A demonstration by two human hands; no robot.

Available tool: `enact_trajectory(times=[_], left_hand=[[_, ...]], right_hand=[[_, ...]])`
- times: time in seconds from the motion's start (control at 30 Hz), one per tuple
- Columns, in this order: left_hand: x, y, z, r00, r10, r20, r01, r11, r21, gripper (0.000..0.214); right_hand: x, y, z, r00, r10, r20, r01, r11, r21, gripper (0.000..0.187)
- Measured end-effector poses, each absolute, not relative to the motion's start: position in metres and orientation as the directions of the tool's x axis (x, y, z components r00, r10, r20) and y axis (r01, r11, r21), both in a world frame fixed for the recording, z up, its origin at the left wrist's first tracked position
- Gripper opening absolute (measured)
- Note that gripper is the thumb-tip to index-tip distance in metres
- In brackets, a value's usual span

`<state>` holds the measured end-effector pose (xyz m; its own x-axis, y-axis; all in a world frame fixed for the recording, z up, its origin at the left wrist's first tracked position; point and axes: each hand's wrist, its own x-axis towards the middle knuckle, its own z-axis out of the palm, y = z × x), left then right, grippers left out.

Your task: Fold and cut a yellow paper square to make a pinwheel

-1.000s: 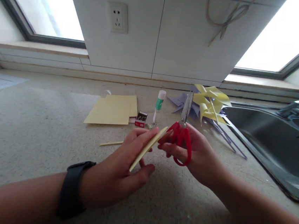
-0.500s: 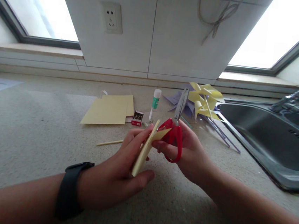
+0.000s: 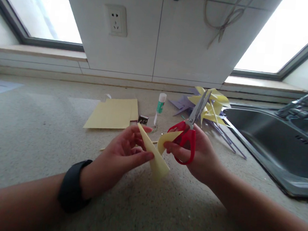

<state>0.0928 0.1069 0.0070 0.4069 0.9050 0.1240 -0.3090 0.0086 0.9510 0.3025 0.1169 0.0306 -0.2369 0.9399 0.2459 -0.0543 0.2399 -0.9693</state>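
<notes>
Between my hands is a piece of yellow paper (image 3: 154, 155), partly curled and folded. My left hand (image 3: 124, 154) pinches it with the thumb on the near face; some fingers are behind the sheet. A curled flap of the same paper is gripped by the thumb and fingers of my right hand (image 3: 198, 154). Red-handled scissors (image 3: 191, 128) also rest in my right hand, their blades pointing up and away and almost together. Behind the paper lies a thin wooden stick (image 3: 102, 149), mostly hidden by my left hand.
Yellow sheets (image 3: 110, 115) lie at the left back, beside a small open box of metal bits (image 3: 143, 120). A glue stick (image 3: 161, 103) stands upright. Yellow and purple paper pinwheels (image 3: 212, 103) sit at the right, near the steel sink (image 3: 262, 147).
My left hand has turned the yellow paper, so its top now leans left and the curled flap shows more. The scissors and my right hand have shifted slightly right.
</notes>
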Motion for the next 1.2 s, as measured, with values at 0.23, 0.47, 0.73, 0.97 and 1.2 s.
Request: enact_trajectory(times=[0.23,0.47,0.73,0.97,1.2], left_hand=[[0.094,0.111,0.013,0.335,0.942,-0.019,-0.410,0.164,0.897,0.023],[0.095,0.108,0.012,0.366,0.930,0.009,-0.410,0.153,0.899,0.016],[0.094,0.107,0.009,0.518,0.855,-0.014,-0.411,0.263,0.873,0.044],[0.091,0.108,0.005,0.569,0.821,0.049,-0.417,0.236,0.878,0.069],[0.089,0.106,0.003,0.514,0.855,0.066,-0.312,0.115,0.943,0.058]], right_hand=[[0.303,0.116,0.033,-0.221,0.946,0.236,-0.064,0.228,-0.972,0.029],[0.295,0.114,0.031,-0.250,0.934,0.256,-0.092,0.240,-0.966,0.031],[0.294,0.114,0.031,-0.196,0.940,0.279,-0.103,0.264,-0.959,0.031],[0.298,0.116,0.029,-0.156,0.943,0.293,-0.063,0.287,-0.956,0.033],[0.296,0.113,0.029,-0.180,0.939,0.293,-0.003,0.297,-0.955,0.035]])
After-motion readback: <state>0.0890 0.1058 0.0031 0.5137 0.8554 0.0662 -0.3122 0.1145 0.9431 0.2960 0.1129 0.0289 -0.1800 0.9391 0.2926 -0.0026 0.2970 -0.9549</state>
